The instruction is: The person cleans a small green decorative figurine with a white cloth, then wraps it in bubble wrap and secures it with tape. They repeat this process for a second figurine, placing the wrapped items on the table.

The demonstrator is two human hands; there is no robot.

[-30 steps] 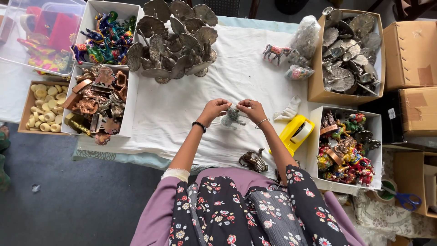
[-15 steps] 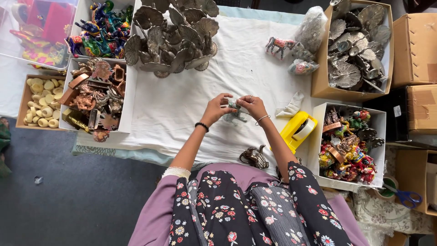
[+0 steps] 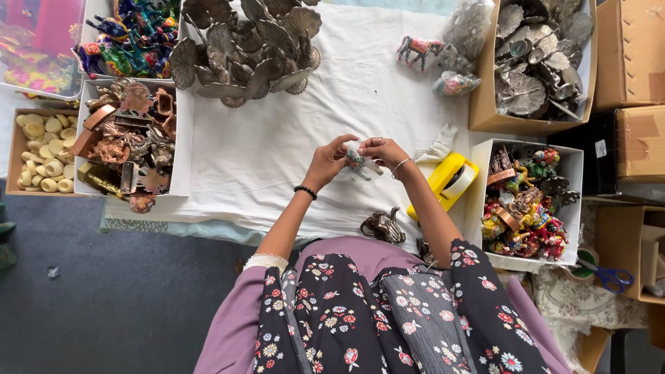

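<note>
Both hands, the left hand (image 3: 329, 161) and right hand (image 3: 384, 149), have lifted the small painted figurine (image 3: 358, 163) slightly toward frame centre; fingers of both pinch it above the white-clothed worktop (image 3: 277, 145).

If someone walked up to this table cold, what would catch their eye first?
Probably the heap of silvery metal leaf-shaped pieces piled at the top of the white cloth. Next, the left hand and right hand meeting mid-table around a small clear-wrapped figurine. A bright yellow tape dispenser sits just right of the hands, beside a white box of colourful figurines.
</note>
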